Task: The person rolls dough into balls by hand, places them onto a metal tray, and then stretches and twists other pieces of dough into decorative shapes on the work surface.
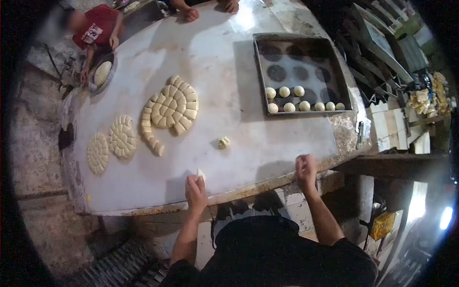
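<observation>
Left hand (195, 187): lying at the lower centre of the frame, near the table (224, 52) edge, fingers curling closed over a small pale dough piece (200, 173) that is peeking out at the fingertips.

Right hand (306, 168): hovering at the lower right edge of the table, fingers bunching loosely; whether anything is inside them cannot be told.

Dough piece, handling: appearing soft, light and easily dented, probably slightly tacky; best cupped under the palm rather than pinched.

Loose dough lump (224, 142): sitting alone at centre frame, apart from both hands.

Cut dough portions: one large fan-shaped cluster (171, 109) at centre left, two smaller round clusters (111, 144) lying toward the left.

Baking tray (259, 62): resting upper right, carrying a few dough balls (302, 99) along its near side.

Other people: hands (191, 14) resting on the far edge at top; another person in a red sleeve (98, 29) working at upper left beside a pan of dough (102, 72).
</observation>
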